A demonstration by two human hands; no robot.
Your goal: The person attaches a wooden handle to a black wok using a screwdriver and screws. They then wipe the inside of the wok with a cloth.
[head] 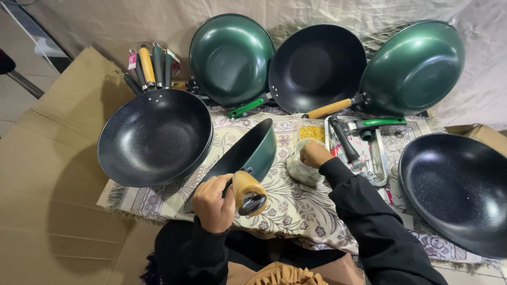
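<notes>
While the left hand [213, 203] is gripping the wood handle [248, 191] of a green pan [251, 153] tilted on edge over the patterned cloth [296, 206], the right hand [314, 154] is closing inside a plastic bag [302, 170]. Judgement: keeping the handle steady is helping alignment.

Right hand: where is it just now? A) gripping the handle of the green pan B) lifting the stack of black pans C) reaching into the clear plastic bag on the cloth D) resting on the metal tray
C: the right hand is closed at the mouth of the clear plastic bag, while the left hand holds the green pan by its wooden handle.
</notes>
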